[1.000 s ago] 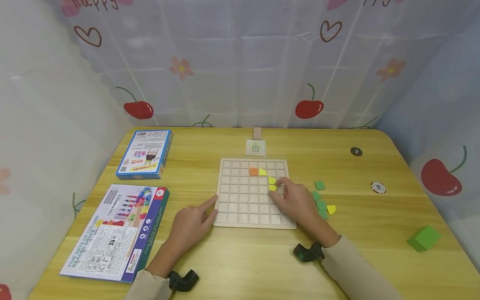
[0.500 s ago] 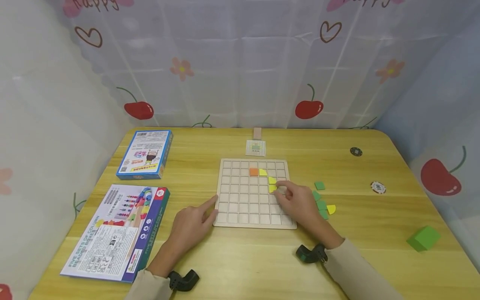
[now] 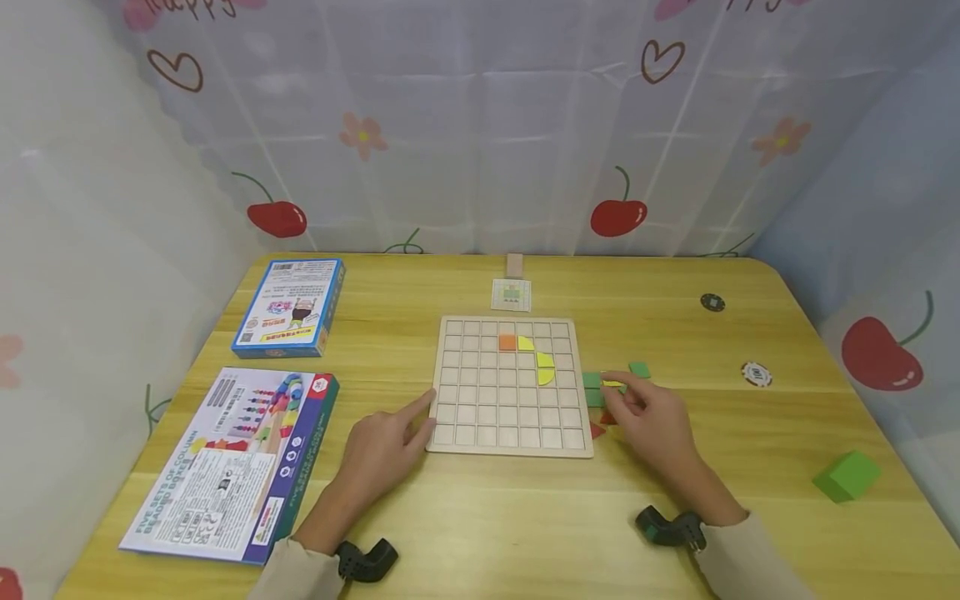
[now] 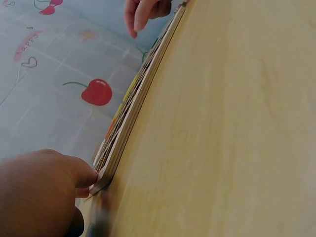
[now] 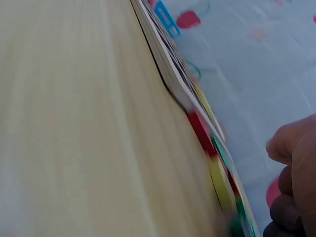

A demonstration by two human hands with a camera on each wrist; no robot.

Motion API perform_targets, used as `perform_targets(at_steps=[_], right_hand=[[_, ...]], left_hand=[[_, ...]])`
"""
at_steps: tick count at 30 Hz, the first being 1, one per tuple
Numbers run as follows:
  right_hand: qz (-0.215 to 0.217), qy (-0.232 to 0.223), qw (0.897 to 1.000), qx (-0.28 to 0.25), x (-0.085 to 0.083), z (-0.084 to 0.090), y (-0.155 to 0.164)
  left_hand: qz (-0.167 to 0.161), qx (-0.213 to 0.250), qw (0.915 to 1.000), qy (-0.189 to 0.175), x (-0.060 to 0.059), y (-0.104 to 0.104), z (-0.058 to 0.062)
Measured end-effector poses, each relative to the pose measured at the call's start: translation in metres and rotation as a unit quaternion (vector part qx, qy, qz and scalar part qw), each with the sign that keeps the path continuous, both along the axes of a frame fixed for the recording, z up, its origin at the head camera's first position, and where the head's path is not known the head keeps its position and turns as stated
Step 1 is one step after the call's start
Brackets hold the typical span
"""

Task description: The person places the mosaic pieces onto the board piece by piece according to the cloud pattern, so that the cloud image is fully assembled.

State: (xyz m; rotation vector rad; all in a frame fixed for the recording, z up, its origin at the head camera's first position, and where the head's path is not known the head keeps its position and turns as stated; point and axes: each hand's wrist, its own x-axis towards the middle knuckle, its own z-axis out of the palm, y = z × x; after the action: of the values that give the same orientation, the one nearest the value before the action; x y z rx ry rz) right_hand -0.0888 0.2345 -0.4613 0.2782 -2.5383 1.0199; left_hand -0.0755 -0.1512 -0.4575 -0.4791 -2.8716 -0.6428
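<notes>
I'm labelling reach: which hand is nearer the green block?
Right. The right hand is apart, left of the green block; the left hand is farther left, at the grid board.

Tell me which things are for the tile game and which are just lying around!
Looks in use:
grid board
orange square
yellow pieces
green tiles
red pieces
picture card, maybe the pattern

Probably just lying around:
blue box
bead-picture box
green block
black chip
red-and-white chip
</notes>
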Motion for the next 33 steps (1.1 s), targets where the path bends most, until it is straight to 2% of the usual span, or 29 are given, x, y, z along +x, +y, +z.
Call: perform_targets(at_steps=[8, 13, 21, 27, 33], right_hand=[[-0.041, -0.019, 0.999, 0.009, 0.011, 0.001, 0.051], [-0.047, -0.058, 0.996, 0.047, 0.017, 0.005, 0.068], [-0.046, -0.116, 0.988, 0.095, 0.03, 0.016, 0.079], [-0.027, -0.13, 0.984, 0.12, 0.035, 0.018, 0.079], [-0.03, -0.143, 0.981, 0.131, 0.036, 0.018, 0.077]], left_hand=[[0.003, 0.0, 1.0, 0.0, 0.0, -0.001, 0.0], [0.005, 0.002, 1.0, -0.001, 0.0, -0.001, -0.002], [0.0, 0.0, 1.0, 0.0, -0.001, 0.0, -0.001], [0.002, 0.0, 1.0, -0.003, -0.001, 0.0, -0.001], [0.004, 0.002, 1.0, -0.004, 0.0, 0.0, -0.001]])
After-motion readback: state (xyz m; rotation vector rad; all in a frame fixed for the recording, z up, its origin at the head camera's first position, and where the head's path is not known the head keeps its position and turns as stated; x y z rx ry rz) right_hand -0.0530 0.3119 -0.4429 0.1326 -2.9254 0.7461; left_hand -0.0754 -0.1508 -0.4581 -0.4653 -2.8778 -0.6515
